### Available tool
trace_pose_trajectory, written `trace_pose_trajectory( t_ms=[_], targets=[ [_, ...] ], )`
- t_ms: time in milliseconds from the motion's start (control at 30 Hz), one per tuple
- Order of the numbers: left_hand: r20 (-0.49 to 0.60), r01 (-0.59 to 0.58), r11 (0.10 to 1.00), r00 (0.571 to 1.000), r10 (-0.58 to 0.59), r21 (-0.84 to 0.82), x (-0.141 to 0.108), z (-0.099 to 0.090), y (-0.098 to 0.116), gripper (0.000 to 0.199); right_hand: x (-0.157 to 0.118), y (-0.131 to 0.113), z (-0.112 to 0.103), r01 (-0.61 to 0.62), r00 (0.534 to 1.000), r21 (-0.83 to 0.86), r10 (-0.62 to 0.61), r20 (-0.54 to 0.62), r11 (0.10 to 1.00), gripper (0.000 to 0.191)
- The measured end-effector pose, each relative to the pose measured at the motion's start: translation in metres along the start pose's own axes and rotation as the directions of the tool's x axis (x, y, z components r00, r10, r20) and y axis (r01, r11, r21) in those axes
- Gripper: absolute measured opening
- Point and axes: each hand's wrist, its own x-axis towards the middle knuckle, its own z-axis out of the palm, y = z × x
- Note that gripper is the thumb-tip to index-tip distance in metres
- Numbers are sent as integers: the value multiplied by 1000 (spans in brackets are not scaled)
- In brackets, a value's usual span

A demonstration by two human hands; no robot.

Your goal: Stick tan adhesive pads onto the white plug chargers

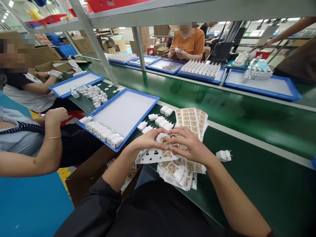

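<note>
My left hand (148,141) and my right hand (189,145) meet over a white sticker sheet (151,155) with brown backed pieces and small dark cutouts. The fingertips of both hands come together at the sheet, thumbs and fingers curled in a pinch; any single sticker between them is too small to make out. More sticker sheets (189,119) lie fanned out beyond and beneath my hands. Just past my left hand, several white plug chargers (161,121) with two pins lie on the green bench. One single charger (223,155) rests right of my right forearm.
A blue-rimmed tray (138,130) at left holds a row of chargers (102,131). Loose chargers (92,94) and another tray (76,82) lie farther left, beside two seated people. Across the green belt (247,108), trays line the far side. A metal post (95,42) stands ahead.
</note>
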Motion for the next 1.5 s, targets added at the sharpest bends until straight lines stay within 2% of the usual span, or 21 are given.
trace_pose_trajectory(
  t_ms=[167,467,567,633,733,800,867,967,1033,1133,1233,1367,1433,1500],
  targets=[
    [26,0,999,1000,-1,49,-4,3,2,56,0,2,4,6,1000,19,-6,-16,1000,12],
    [-37,-45,971,998,55,235,-6,8,4,59,-1,0,10,-19,1000,-28,19,-1,999,9],
    [-47,-59,959,996,75,277,-7,10,5,52,1,0,16,-80,993,40,83,-87,996,9],
    [-39,-51,953,997,65,298,-7,10,4,47,2,1,18,-136,972,103,153,-177,985,10],
    [-60,0,944,998,21,331,-3,9,-3,48,2,5,16,-255,895,205,311,-319,945,14],
    [-128,56,903,992,-1,426,2,8,-11,49,-1,9,13,-351,829,316,449,-333,882,17],
    [-207,93,813,978,35,574,8,7,-18,50,-4,14,10,-407,792,434,547,-271,804,18],
    [-249,107,655,960,127,748,14,7,-27,46,-8,20,8,-400,788,549,581,-203,734,17],
    [-258,128,584,955,146,802,16,7,-31,44,-10,24,8,-379,795,585,576,-192,718,16],
    [-290,156,542,942,170,826,15,4,-36,45,-11,28,8,-335,797,626,566,-210,704,14],
    [-303,137,547,926,226,826,15,1,-38,40,-11,29,4,-308,788,658,572,-228,687,14],
    [-233,21,554,921,314,832,26,12,-29,32,-15,20,-19,-298,755,639,585,-296,709,18],
    [-129,-75,541,935,330,837,40,31,-20,32,-21,12,-39,-273,717,590,570,-401,760,18],
    [31,-207,497,940,339,843,58,59,-12,33,-29,3,-59,-259,666,511,535,-519,819,18]
  ],
)
